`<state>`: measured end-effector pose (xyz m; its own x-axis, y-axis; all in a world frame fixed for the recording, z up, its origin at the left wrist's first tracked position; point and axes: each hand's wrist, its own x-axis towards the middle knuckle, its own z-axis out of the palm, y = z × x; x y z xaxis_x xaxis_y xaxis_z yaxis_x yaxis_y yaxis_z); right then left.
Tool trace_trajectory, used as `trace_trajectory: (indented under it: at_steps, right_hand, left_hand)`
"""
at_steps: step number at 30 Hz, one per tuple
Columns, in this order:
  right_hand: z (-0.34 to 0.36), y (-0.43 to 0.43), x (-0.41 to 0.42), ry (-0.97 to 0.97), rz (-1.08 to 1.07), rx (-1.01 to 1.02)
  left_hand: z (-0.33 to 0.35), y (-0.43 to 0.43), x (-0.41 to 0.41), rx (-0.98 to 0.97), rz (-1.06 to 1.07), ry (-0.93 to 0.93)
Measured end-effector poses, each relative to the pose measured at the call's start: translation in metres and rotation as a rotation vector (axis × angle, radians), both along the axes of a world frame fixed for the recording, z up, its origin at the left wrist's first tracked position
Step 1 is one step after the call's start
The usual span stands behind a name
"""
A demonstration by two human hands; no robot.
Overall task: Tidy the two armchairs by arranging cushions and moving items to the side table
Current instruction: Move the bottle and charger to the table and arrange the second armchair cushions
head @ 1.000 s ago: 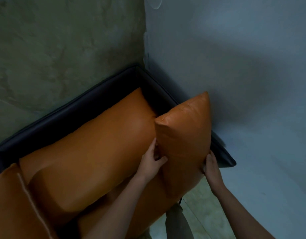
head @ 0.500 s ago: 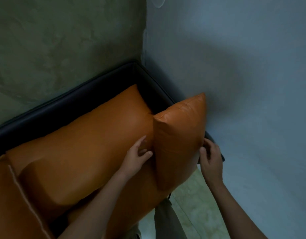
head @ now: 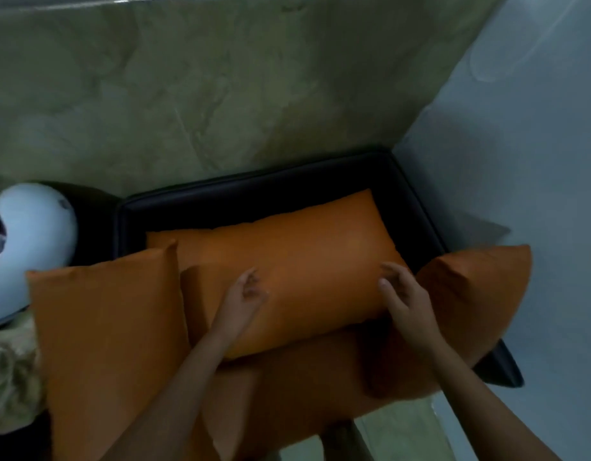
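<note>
A black-framed armchair (head: 247, 194) holds orange leather cushions. The long back cushion (head: 307, 261) lies across the middle. One side cushion (head: 107, 334) stands upright at the left arm, another (head: 477, 294) leans at the right arm. The seat cushion (head: 304, 390) shows below. My left hand (head: 244, 294) hovers over the back cushion's left part, fingers loosely curled and holding nothing. My right hand (head: 404, 294) rests at the back cushion's right end, fingers apart, close beside the right side cushion.
A white helmet-like rounded object (head: 31, 241) sits on a dark surface left of the armchair, with a pale crumpled cloth (head: 11, 371) below it. A greenish wall (head: 220, 88) runs behind and a grey wall (head: 537, 161) stands tight on the right.
The view has swung left, showing the whole armchair and the white object. Both hands have come off the right side cushion and moved onto the back cushion.
</note>
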<state>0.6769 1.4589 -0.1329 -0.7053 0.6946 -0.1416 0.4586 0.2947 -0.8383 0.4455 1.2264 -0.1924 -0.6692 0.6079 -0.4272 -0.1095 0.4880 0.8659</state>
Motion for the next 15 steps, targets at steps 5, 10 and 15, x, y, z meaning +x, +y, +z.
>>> trace_trajectory:
  at_steps: [5, 10, 15]
  right_hand:
    - [-0.026, 0.040, -0.079, -0.030, 0.062, -0.025]
    - [-0.073, 0.114, -0.134, -0.104, -0.008, -0.016]
    - [-0.130, 0.164, -0.168, -0.215, -0.103, -0.030]
  left_hand:
    - [-0.019, -0.010, -0.052, -0.008, 0.100, 0.012]
    - [-0.039, 0.014, -0.107, -0.044, 0.265, 0.108]
    - [-0.065, 0.010, -0.158, -0.222, 0.419, 0.266]
